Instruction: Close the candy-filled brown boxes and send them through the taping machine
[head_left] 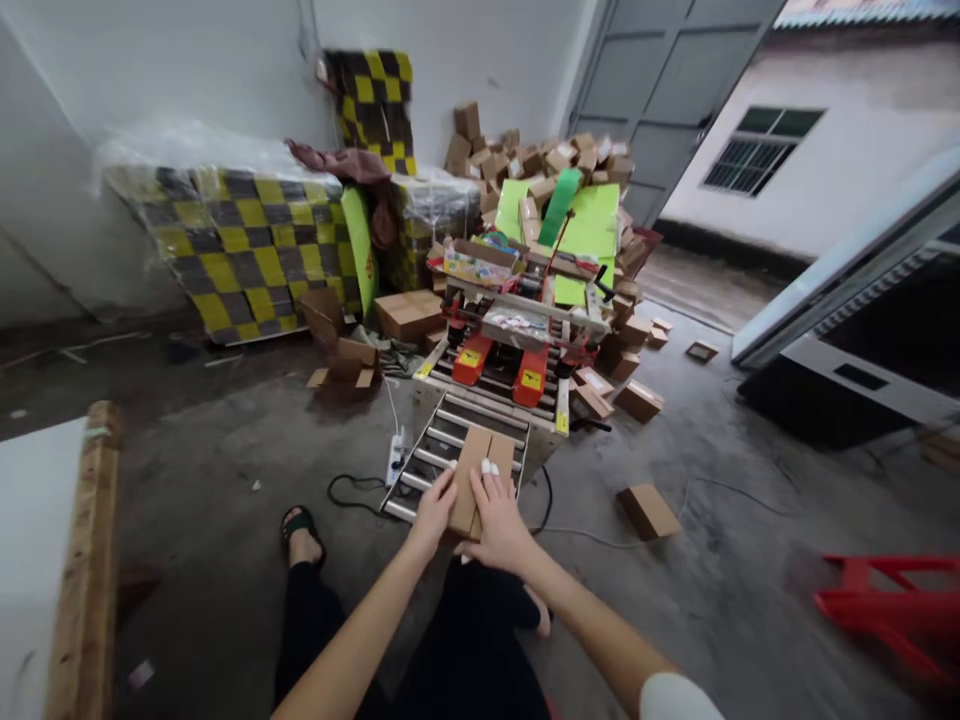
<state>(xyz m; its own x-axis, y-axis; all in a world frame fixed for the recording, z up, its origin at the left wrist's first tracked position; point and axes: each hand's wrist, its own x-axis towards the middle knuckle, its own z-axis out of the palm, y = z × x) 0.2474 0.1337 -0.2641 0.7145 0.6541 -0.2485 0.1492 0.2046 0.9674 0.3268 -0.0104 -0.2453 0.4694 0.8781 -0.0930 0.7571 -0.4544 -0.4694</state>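
A small brown cardboard box [480,462] with closed flaps lies on the metal rollers of a carton-sealing machine [517,350] in front of me. My left hand [433,510] rests on the box's left edge, fingers stretched along it. My right hand [499,518] lies flat on top of the box, fingers spread and pressing the flaps down. The machine has red-orange side guides [501,365] further along the rollers. My legs in black trousers and a sandalled foot [301,535] show below.
A heap of small cardboard boxes [540,160] and green sheets [592,225] sits behind the machine. Yellow-and-black wrapped stacks [240,250] stand left. A power strip [395,460] and cable lie on the floor. A loose box [649,510] lies right, a red frame [892,600] far right.
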